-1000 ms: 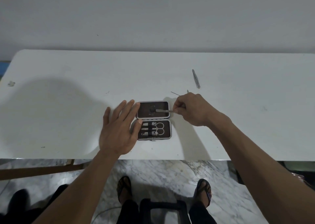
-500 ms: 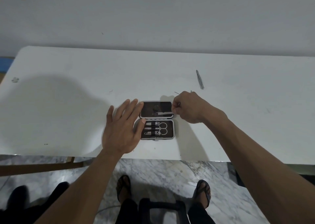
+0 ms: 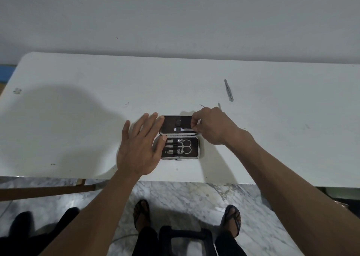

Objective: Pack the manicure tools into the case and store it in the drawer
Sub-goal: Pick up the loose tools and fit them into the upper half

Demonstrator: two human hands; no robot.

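A small manicure case (image 3: 198, 136) lies open near the table's front edge, dark lining up. Its near half holds clippers and small scissors (image 3: 186, 146) under black straps. A flat metal nail file (image 3: 185, 129) lies across the far half, its left end under a strap. My right hand (image 3: 211, 126) pinches the file's right end at the case's right side. My left hand (image 3: 139, 148) rests flat on the table with fingers spread, thumb and fingertips touching the case's left edge. Metal tweezers (image 3: 228, 90) lie loose farther back on the right. Two thin tools (image 3: 202, 105) poke out from behind my right hand.
The white table (image 3: 78, 119) runs the width of the view, with a plain wall behind. Below the front edge are a marble floor, my feet in sandals and a dark stool or chair (image 3: 185, 238). No drawer is in view.
My right hand has pushed the nail file leftward into the case's far half, under the strap. My left hand has stayed against the case's left side.
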